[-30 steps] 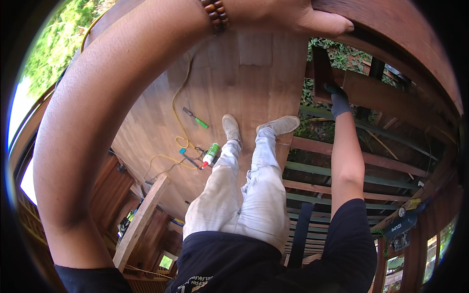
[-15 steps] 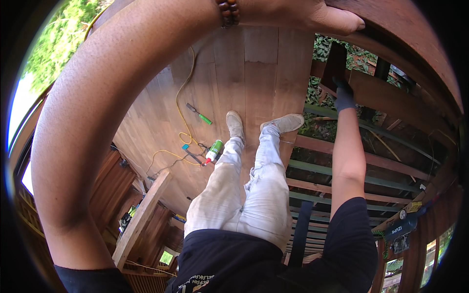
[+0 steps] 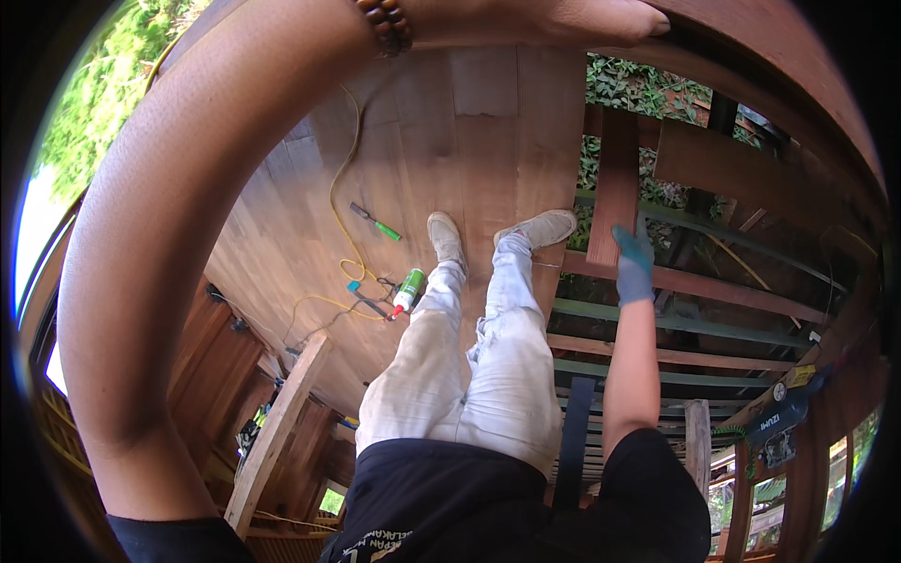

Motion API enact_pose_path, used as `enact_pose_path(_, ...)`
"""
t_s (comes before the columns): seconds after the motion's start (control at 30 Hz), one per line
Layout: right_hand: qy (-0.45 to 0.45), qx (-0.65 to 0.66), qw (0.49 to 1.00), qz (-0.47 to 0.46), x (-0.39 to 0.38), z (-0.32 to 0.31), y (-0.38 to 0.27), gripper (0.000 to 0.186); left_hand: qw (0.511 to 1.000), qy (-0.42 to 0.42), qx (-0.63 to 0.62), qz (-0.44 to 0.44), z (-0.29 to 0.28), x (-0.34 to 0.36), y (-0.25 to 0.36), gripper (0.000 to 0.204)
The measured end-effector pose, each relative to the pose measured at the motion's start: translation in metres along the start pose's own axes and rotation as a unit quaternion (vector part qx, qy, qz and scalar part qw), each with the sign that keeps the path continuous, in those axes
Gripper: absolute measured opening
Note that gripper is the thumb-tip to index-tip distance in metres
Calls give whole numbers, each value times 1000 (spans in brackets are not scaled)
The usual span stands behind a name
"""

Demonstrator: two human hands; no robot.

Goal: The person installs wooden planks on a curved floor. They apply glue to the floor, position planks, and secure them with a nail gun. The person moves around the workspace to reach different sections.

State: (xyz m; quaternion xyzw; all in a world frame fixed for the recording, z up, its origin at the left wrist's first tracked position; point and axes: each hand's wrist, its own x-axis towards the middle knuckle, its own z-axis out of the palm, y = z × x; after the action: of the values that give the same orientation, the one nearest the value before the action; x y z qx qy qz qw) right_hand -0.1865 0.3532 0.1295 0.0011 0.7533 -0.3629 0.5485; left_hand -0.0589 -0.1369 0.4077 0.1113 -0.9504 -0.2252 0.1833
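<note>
While the left hand (image 3: 587, 21) rests against a reddish-brown wooden beam (image 3: 751, 38) at the top, its thumb lying along the wood, the right hand (image 3: 634, 263), in a grey and teal glove, grips a short brown plank (image 3: 616, 178) by its near end. The right fingers are closed around that end at its right edge, the thumb on the upper face; the left fingers are out of sight, so I cannot tell how they stand. The plank lies lengthwise ahead of the right arm, over the open joists (image 3: 732, 293) and just beside the edge of the boarded floor (image 3: 483, 169). On that floor, left of the shoes (image 3: 445, 240), are a green-handled chisel (image 3: 376, 222), a green and white bottle (image 3: 409, 287) with a red nozzle and a looping yellow cord (image 3: 358, 131).
</note>
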Motion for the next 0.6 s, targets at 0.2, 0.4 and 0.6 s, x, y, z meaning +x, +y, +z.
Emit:
enact_pose_path(0.2, 161, 37, 961, 222, -34, -8, 25, 66, 998, 26, 27, 56, -1, 1, -2, 86)
enact_pose_path(0.4, 45, 43, 986, 156, 38, 31, 30, 46, 998, -12, 58, 22, -6, 1, 4, 87)
enact_pose_path(0.6, 75, 32, 984, 158, 56, 43, 25, 45, 998, -27, 57, 6, -4, 0, 0, 88)
